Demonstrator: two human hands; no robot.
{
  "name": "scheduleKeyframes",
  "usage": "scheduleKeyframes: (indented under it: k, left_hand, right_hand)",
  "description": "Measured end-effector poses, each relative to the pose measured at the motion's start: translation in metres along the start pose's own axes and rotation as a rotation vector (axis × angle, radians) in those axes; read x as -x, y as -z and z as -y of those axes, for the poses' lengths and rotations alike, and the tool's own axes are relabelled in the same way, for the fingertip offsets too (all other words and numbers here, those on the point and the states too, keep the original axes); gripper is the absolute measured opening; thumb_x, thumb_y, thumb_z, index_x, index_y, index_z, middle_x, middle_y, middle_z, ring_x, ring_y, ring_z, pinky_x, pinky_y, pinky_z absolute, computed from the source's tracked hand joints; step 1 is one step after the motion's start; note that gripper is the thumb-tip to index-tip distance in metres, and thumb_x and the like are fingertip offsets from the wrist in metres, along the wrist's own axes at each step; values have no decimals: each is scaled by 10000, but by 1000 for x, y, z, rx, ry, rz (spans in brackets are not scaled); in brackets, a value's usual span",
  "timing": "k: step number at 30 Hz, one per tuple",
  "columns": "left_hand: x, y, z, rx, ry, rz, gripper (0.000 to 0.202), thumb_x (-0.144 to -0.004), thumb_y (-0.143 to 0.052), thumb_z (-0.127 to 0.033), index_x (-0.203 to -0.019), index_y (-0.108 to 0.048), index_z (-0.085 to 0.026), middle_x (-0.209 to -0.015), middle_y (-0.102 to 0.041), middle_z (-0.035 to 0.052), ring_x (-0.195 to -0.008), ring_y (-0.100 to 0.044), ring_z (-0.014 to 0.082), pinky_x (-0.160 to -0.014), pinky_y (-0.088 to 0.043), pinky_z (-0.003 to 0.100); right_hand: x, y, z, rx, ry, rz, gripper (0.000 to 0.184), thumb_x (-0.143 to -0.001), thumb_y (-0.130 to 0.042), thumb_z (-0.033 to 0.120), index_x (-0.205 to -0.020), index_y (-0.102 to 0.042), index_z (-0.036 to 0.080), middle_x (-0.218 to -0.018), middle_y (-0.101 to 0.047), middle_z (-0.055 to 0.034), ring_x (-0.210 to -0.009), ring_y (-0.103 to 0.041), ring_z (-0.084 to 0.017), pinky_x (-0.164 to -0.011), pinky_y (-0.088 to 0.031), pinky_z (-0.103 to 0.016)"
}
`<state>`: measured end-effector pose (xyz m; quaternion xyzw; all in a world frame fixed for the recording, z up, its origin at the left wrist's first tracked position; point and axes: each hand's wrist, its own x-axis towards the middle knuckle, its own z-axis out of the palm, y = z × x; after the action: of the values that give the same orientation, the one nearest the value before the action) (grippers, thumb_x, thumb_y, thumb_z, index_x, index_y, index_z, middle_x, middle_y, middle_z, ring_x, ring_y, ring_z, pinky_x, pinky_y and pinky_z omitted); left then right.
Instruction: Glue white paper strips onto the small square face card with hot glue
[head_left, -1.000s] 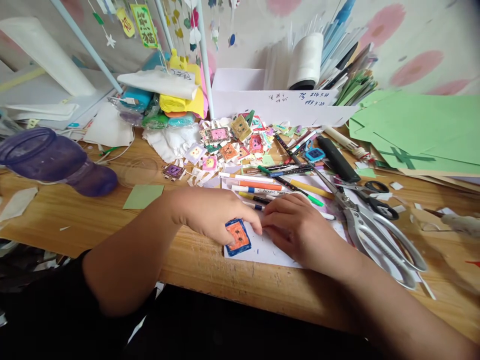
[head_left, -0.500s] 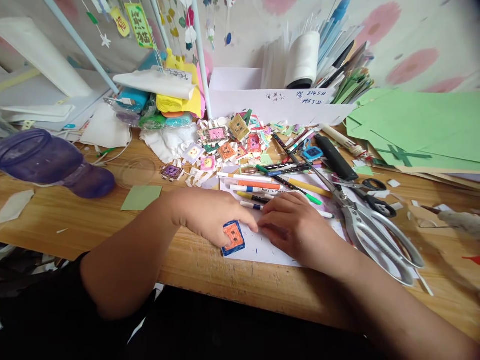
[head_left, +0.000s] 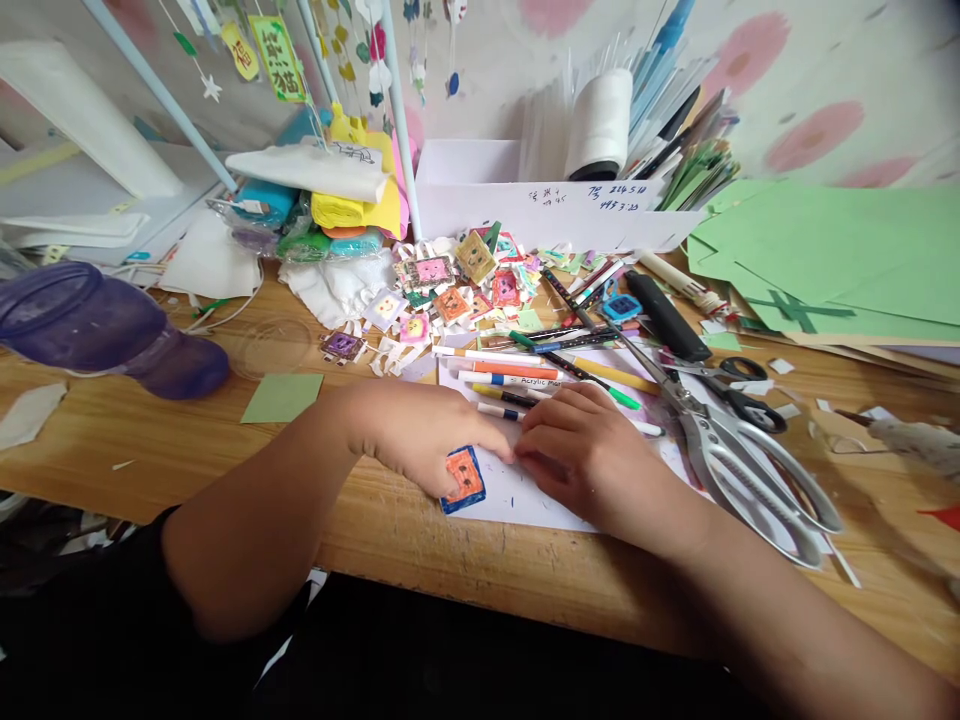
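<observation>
My left hand (head_left: 420,435) reaches over a white paper sheet (head_left: 536,510), its index finger stretched to the right. Its thumb rests on the left side of a small paper square (head_left: 468,477), coloured orange with a dark blue border and a drawn face. My other fingers on that hand are mostly hidden. Beside the left index fingertip, my right hand (head_left: 585,455) lies with fingers curled and tips together; what they hold, if anything, is hidden. Several markers (head_left: 525,372) lie just beyond both hands on the sheet.
Large silver scissors (head_left: 739,460) and black-handled scissors (head_left: 750,400) lie at right. Behind the markers is a pile of coloured paper squares (head_left: 452,304) and scraps. At left stand a purple container (head_left: 127,325) and a green paper (head_left: 282,397). Green sheets (head_left: 840,250) lie far right.
The hands and the paper square stay nearly in place. The view has shifted very slightly.
</observation>
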<state>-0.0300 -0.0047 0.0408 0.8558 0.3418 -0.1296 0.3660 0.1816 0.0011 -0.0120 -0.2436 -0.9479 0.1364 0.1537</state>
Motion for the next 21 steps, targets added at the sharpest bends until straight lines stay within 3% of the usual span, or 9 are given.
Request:
scheduleKeyframes:
  k: [14,21]
  left_hand:
    - [-1,-2,2,2,-6,12,577,-663,-620,-168,-1228,-574,-277,-1100,-690,13,-891,-633,201,-670,-410,249]
    - [-1,3,0,-9,3,31,562,-671,-624,-192,-1224,-574,-281,-1009,-706,-2,-798,-626,175,-613,-399,236]
  right_hand:
    - [0,5,-1,-86,8,37,141,-787,-571,113,-799,-677,205,-827,-659,-44,-803,-544,-200,-822,-359,-378]
    - [0,0,-2,-34,31,-25,128,-791,-589,115,-729,-660,203,-775,-657,-30,-772,-555,-186,-854,-353,-384]
